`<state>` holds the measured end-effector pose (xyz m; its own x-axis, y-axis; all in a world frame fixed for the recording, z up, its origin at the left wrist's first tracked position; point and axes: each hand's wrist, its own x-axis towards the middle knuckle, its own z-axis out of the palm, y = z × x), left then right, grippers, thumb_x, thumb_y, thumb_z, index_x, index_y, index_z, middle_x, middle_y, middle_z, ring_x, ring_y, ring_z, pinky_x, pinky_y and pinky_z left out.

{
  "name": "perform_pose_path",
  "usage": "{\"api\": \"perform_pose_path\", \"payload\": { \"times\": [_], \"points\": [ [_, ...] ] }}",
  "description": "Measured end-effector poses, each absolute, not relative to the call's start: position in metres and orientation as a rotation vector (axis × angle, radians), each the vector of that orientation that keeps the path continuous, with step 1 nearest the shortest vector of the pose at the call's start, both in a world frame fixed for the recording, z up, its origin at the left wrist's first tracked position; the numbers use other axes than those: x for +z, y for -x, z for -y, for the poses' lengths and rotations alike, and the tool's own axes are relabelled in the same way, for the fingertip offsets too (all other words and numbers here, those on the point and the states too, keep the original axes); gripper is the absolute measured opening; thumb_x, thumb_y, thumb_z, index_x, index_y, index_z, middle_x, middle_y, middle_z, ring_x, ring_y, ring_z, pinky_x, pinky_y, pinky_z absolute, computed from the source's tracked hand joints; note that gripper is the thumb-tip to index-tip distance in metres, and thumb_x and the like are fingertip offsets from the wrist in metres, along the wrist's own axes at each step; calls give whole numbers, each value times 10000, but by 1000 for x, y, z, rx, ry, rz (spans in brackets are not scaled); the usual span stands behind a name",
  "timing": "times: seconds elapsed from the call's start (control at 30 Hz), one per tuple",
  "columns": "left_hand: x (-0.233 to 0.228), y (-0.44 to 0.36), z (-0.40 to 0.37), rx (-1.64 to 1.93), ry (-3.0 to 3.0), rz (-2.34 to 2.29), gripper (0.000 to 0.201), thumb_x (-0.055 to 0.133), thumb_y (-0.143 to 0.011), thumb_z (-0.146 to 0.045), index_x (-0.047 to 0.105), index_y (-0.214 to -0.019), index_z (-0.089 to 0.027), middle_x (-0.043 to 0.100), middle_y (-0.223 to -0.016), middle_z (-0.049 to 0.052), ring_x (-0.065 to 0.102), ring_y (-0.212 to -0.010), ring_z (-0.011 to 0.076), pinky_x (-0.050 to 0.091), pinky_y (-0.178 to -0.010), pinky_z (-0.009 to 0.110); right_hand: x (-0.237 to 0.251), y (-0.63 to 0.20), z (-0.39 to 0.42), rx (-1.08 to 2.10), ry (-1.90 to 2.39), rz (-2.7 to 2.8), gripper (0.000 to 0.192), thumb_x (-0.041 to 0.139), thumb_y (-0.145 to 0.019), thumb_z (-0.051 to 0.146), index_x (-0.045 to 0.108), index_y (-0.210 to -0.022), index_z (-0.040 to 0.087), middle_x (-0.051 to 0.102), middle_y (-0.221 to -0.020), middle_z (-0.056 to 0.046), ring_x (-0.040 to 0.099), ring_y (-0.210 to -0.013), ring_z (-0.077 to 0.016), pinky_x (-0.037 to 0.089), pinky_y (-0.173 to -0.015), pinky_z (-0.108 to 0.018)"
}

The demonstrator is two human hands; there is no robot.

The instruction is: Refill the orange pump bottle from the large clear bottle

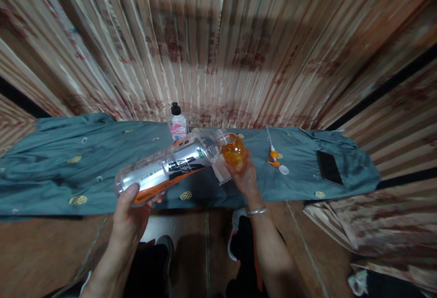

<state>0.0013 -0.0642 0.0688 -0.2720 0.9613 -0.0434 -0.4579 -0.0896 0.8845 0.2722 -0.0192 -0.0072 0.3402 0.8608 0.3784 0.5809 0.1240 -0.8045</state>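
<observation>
Gripping the base end of a large clear bottle [170,166] with a silver, black and orange label, the left hand [128,207] is curling its thumb over the near side, while its fingers are showing underneath. The bottle is slanting away from that hand between one and two o'clock, its neck end pointing toward the right hand. Beyond its middle, at twelve o'clock, a small bottle [178,127] with a black cap and a pink label is standing upright on the teal cloth [102,152]. A pale packet [221,172] is lying at the right hand's nine o'clock, partly hidden. Just at that hand's eleven o'clock, a rounded amber bottle [234,152] is sitting in the grasp of the right hand [247,177], its uncapped mouth facing up beside the clear bottle's neck; whether the two are touching, one cannot tell. A bracelet [256,212] is circling the right wrist. At the right hand's two o'clock an orange pump top [273,154] with a pale tube is resting on the cloth, a white disc [283,170] is lying beside it near three o'clock, and a dark phone [329,167] is lying farther out at three.
</observation>
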Motion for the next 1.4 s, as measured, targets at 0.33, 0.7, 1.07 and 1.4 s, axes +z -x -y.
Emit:
{"api": "perform_pose_path", "payload": {
  "times": [0.33, 0.7, 1.07, 1.4],
  "points": [
    [66, -3, 60, 1598, -677, -968, 522, 884, -534, -429, 739, -983, -206, 772, -774, 17, 699, -615, 216, 595, -491, 285, -7, -273, 20, 328, 1602, 1338, 683, 737, -779, 433, 482, -1364, 191, 686, -1264, -158, 699, -1098, -318, 582, -902, -461],
    [66, -5, 62, 1523, -527, -1003, 491, 897, -491, -419, 750, -894, -179, 781, -754, 43, 697, -556, 207, 594, -450, 271, -9, -273, 20, 329, 1609, 1324, 721, 750, -764, 430, 465, -1383, 194, 685, -1276, -156, 693, -1113, -326, 579, -914, -488],
    [69, -10, 63, 1480, -470, -966, 619, 945, -420, -382, 748, -968, -172, 777, -734, 55, 705, -540, 222, 586, -438, 260, -10, -273, 19, 307, 1550, 1330, 703, 728, -789, 404, 454, -1390, 165, 664, -1283, -169, 664, -1154, -316, 556, -962, -481],
    [63, 1, 69, 1322, -550, -932, 729, 952, -474, -262, 702, -1154, -186, 769, -844, 77, 688, -625, 199, 463, -393, 173, -7, -273, 19, 315, 1564, 1315, 675, 718, -793, 422, 472, -1363, 157, 682, -1263, -165, 673, -1131, -312, 559, -940, -476]
  ]
}}
